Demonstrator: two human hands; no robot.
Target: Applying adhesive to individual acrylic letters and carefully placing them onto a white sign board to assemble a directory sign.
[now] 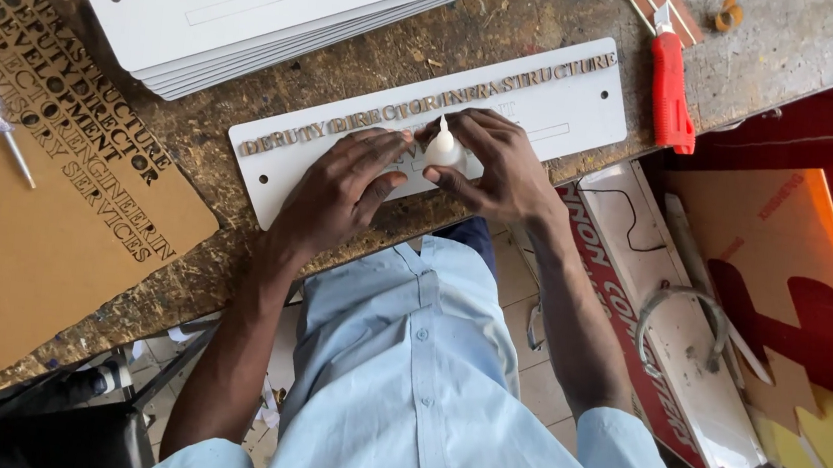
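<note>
White plastic sign plate lies on the worktop beneath both hands, its long axis running from lower left to upper right. The right hand pinches a small white glue bottle between closed fingers, nozzle pointing away from the body toward the row of wooden letters just beyond the fingertips. The left hand rests flat with fingers spread, pressing the plate beside the bottle.

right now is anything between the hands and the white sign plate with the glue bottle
Nothing visible. The left hand lies flat on the white sign plate, and the right hand holds the small white glue bottle with its nozzle over the plate, beside the cut-out letters.
</note>
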